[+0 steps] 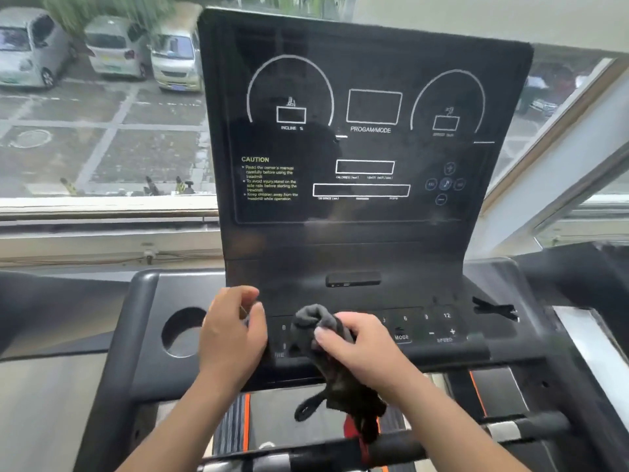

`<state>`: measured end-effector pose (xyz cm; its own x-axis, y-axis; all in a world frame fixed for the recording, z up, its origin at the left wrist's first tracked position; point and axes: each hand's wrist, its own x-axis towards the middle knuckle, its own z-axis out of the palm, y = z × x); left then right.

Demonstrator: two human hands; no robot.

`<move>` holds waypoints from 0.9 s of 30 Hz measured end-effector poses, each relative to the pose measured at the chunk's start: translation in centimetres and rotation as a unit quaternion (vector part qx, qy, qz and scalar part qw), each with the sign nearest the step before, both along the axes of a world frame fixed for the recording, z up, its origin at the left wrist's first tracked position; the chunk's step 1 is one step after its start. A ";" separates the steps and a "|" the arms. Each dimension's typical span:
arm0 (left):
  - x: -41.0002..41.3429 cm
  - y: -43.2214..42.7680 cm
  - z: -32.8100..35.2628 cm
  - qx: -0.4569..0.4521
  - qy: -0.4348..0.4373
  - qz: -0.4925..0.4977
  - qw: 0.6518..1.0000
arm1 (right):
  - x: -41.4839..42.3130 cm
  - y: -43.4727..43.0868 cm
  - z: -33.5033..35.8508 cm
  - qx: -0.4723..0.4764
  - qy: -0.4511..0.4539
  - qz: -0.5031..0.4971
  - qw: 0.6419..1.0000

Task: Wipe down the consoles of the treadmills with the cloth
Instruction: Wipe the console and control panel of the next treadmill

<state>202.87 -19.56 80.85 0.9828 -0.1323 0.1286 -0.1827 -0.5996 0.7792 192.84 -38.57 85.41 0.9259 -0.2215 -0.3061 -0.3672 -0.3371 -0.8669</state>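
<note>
A black treadmill console (367, 151) stands upright in front of me, with white dial outlines and a CAUTION text on its dark screen. Below it runs the button panel (422, 327) with numbers, MODE and SPEED keys. My right hand (360, 349) grips a dark grey cloth (318, 321), bunched over the left part of the button panel, and its loose end hangs down past the panel's edge. My left hand (235, 335) hovers just left of the cloth with curled fingers, and nothing shows in its grasp.
A round cup holder (182, 332) is sunk into the tray left of my hands. A black clip (493, 308) lies on the right side of the tray. A padded handlebar (425, 444) crosses below. Behind the console a window overlooks parked cars (112, 46).
</note>
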 end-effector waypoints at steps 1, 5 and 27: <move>-0.4 -1.1 0.4 -0.017 0.003 -0.003 1.000 | -0.1 -1.3 0.5 0.044 -0.012 -0.032 0.998; -2.2 -5.5 1.4 -0.072 -0.023 -0.038 0.996 | -1.5 -7.0 3.5 0.208 -0.071 -0.151 0.964; -13.0 -17.7 -2.3 0.139 -0.083 -0.183 0.970 | -1.2 -21.8 -6.3 -0.453 -0.106 -0.064 0.883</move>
<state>189.90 -37.29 78.58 0.8324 -0.5206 0.1898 -0.5317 -0.6539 0.5382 191.67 -60.34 79.06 0.8905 -0.3945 0.2268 -0.3154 -0.8943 -0.3173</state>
